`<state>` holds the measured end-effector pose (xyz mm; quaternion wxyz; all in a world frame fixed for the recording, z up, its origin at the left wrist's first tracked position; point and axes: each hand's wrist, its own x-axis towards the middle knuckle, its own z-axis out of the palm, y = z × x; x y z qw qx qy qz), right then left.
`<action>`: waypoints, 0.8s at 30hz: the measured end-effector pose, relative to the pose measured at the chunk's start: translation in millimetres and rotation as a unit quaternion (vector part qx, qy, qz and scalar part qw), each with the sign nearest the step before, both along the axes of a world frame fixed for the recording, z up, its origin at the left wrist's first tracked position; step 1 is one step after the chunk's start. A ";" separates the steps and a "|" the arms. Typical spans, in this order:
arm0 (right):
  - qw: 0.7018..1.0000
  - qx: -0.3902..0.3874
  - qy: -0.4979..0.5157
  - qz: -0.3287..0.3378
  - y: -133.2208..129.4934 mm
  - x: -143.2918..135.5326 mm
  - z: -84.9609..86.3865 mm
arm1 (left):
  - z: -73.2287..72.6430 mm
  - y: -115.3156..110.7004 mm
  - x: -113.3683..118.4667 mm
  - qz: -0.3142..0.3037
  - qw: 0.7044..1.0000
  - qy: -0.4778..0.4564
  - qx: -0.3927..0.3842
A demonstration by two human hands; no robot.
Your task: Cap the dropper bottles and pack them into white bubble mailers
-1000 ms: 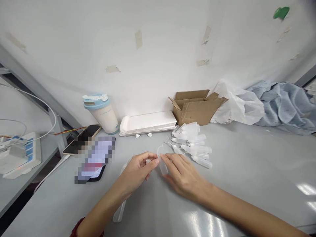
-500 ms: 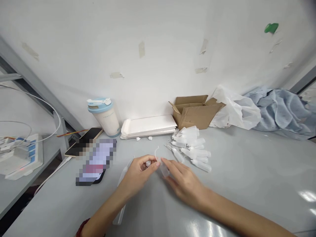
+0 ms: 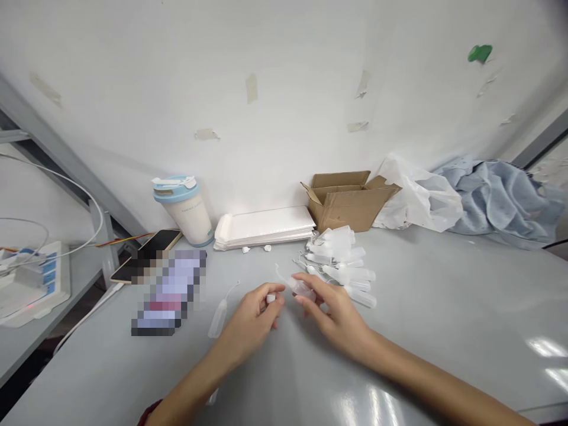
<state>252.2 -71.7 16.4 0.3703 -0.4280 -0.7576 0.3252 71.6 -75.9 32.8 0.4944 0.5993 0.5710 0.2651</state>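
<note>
My right hand (image 3: 331, 305) pinches a small translucent squeeze bottle (image 3: 302, 289) between thumb and fingers; its thin curved tip points up and left. Just left of it, my left hand (image 3: 255, 310) is curled around a small white cap (image 3: 270, 298), apart from the bottle. Beside my left wrist lies another squeeze bottle (image 3: 218, 320) with a thin tube tip. A further clear piece (image 3: 213, 397) shows partly under my left forearm. Behind my right hand is a pile of similar bottles (image 3: 341, 251), some hidden by my fingers.
Two small white pieces (image 3: 267, 248) lie before a stack of white padded envelopes (image 3: 270, 225). An open cardboard box (image 3: 350, 207), a white plastic bag (image 3: 421, 195) and blue cloth (image 3: 501, 195) line the wall. Left are a lidded cup (image 3: 186, 213) and two phones (image 3: 171, 293).
My hands have drawn apart. The bottle is now in my right hand alone, tilted more to the left, while the white cap stays in my left hand. The view has shifted slightly.
</note>
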 end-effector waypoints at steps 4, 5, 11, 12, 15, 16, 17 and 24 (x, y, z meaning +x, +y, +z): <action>0.968 -0.199 0.141 0.053 6.0 1.8 10.0 | -2.9 -0.2 -1.6 -0.015 0.998 -0.058 0.003; 0.956 -0.232 0.166 0.068 7.4 2.1 11.4 | -2.1 0.0 -2.1 -0.018 0.997 -0.070 0.004; 0.944 -0.269 0.164 0.101 10.2 3.3 11.5 | 7.7 2.0 -6.5 -0.014 0.992 -0.123 -0.009; 0.949 -0.259 0.149 0.100 9.7 3.5 11.4 | 8.4 2.2 -7.0 -0.017 0.992 -0.125 -0.009; 0.969 -0.208 0.093 0.096 6.9 3.8 12.3 | 8.0 1.5 -6.7 -0.024 0.995 -0.092 0.008; 0.975 -0.186 0.074 0.097 5.7 3.7 12.9 | 7.4 0.8 -5.9 -0.030 0.997 -0.072 0.019; 0.979 -0.166 0.057 0.100 4.4 3.6 13.5 | 6.6 -0.1 -5.0 -0.038 0.997 -0.054 0.032; 0.979 -0.154 0.051 0.119 1.5 1.1 11.8 | 2.6 -6.2 -1.3 -0.063 0.991 0.042 0.115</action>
